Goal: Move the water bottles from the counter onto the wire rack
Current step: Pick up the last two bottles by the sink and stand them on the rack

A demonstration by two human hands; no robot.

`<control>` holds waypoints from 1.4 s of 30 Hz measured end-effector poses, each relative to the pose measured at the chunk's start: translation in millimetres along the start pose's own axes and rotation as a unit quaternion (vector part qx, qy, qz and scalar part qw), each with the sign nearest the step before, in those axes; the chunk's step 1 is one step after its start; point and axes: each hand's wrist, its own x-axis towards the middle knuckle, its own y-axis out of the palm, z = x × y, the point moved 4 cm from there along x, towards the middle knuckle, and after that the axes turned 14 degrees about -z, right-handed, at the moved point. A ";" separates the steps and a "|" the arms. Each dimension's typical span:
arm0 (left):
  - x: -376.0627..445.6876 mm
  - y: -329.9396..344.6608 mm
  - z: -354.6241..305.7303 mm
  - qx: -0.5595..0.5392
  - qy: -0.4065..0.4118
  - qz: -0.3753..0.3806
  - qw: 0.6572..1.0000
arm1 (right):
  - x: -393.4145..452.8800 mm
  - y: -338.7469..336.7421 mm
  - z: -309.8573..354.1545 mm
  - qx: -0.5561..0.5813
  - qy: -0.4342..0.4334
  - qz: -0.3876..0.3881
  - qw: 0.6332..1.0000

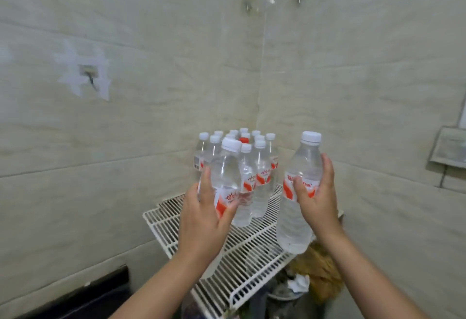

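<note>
Beige tiled walls (353,79) meet in a corner; wall hook (89,76) at left

Clear glossy plastic bottles (254,167) — white wire rack (252,250)

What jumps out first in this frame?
Two clear water bottles held up centre frame, one in the left hand and one in the right hand, above the white wire rack. Behind them, a cluster of bottles stands in the rack's far corner, one red cap among the white.

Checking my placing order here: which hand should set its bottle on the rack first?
Probably the left hand: its bottle is right beside the standing cluster, over the wire rack. The right hand holds its bottle at the rack's outer edge.
</note>
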 end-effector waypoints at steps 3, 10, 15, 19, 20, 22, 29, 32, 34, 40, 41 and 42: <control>13.5 60.8 -10.7 -0.010 -0.030 -0.004 0.999 | 41.4 18.6 -52.8 0.032 0.000 0.022 0.999; 34.6 171.9 -47.5 -0.012 -0.090 -0.086 0.992 | 120.2 60.4 -149.4 0.074 0.005 0.102 0.992; 33.1 242.5 -59.7 -0.005 -0.137 -0.148 0.979 | 143.8 79.8 -186.6 0.087 0.030 0.147 0.985; 31.8 292.6 -65.7 0.002 -0.202 -0.165 0.965 | 144.8 87.4 -202.2 0.092 0.038 0.174 0.980; 29.8 302.2 -66.2 0.014 -0.208 -0.169 0.963 | 144.0 88.9 -208.0 0.082 0.043 0.183 0.979; 25.2 315.0 -63.6 0.049 -0.217 -0.170 0.960 | 143.3 91.0 -216.0 0.076 0.046 0.200 0.976; 26.3 311.2 -52.4 0.140 -0.250 -0.101 0.953 | 148.6 92.1 -232.7 0.092 0.051 0.253 0.962; 34.3 290.8 -60.1 0.112 -0.187 -0.098 0.971 | 168.6 88.3 -224.2 0.107 0.064 0.241 0.963; 58.2 275.0 -59.8 0.073 -0.156 -0.103 0.980 | 191.2 88.3 -204.3 0.138 0.050 0.245 0.958; 118.1 272.8 -71.1 0.125 -0.130 0.131 0.975 | 220.1 106.4 -161.5 0.071 -0.047 0.460 0.884; 120.5 273.9 -72.7 0.161 -0.118 0.144 0.969 | 222.2 104.6 -160.6 0.041 -0.075 0.479 0.874; 122.1 273.5 -73.6 0.192 -0.107 0.138 0.966 | 225.3 101.6 -159.5 0.016 -0.108 0.488 0.866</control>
